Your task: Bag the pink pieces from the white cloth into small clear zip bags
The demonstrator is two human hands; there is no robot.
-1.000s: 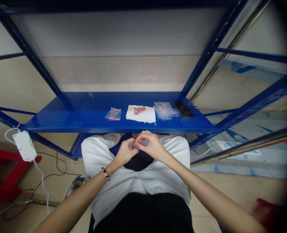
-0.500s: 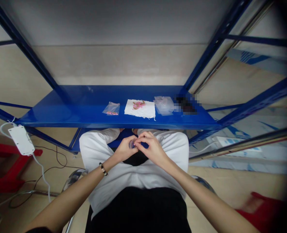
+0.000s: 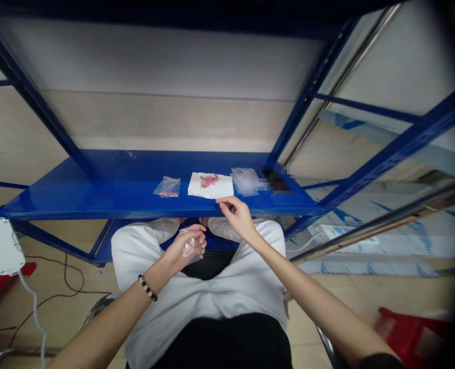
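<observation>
My left hand (image 3: 186,247) is closed round a small clear plastic bag (image 3: 192,245), held over my lap below the blue shelf (image 3: 96,189). My right hand (image 3: 238,218) is raised to the shelf's front edge, fingers pinched together just below the white cloth (image 3: 212,190); what they hold, if anything, is too small to see. On the cloth lies a little heap of pink beads (image 3: 209,180). Left of the cloth sits a small bag with pink beads (image 3: 167,186). To the cloth's right is a pile of empty clear bags (image 3: 245,181).
A dark blurred object (image 3: 274,180) lies at the shelf's right end. Blue uprights and braces frame both sides. A white box on a cable (image 3: 0,247) hangs at the left. Red stools (image 3: 408,328) stand on the floor at both sides.
My hands have parted: the right one rose from the bag to the shelf edge by the cloth, while the left kept the bag and dropped slightly. The camera swung to the right.
</observation>
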